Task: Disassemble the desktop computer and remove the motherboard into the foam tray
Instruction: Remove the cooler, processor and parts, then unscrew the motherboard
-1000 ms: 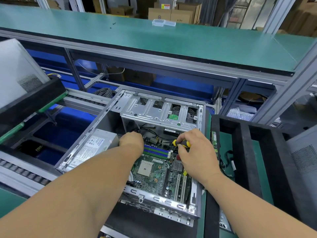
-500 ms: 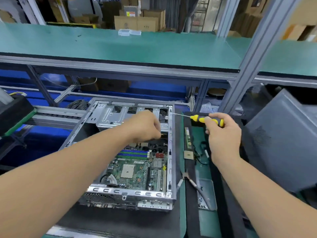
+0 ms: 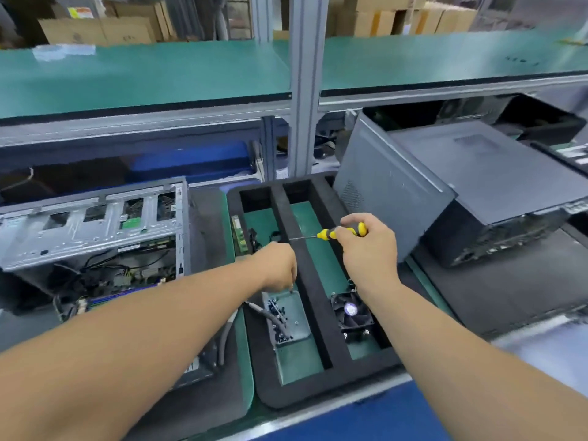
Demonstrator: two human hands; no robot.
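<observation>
The open desktop case (image 3: 95,224) lies on its side at the left, with the green motherboard (image 3: 127,291) still inside among black cables. To its right lies the black foam tray (image 3: 302,396). My left hand (image 3: 278,265) hangs over a small clear dish of screws (image 3: 294,316) in the tray's left slot, its fingertips bunched downward around what looks like a small screw. Above the tray's middle divider, my right hand (image 3: 369,249) grips a yellow-handled screwdriver (image 3: 327,233) whose shaft points left.
A black cooling fan (image 3: 351,313) lies in the tray's right slot, and a memory stick (image 3: 237,230) lies along its left edge. A closed grey computer (image 3: 477,192) stands at the right. A green shelf (image 3: 143,74) overhangs the bench.
Both hands have left the case and moved right over the foam tray. My left hand dropped to the screw dish, and my view swung right.
</observation>
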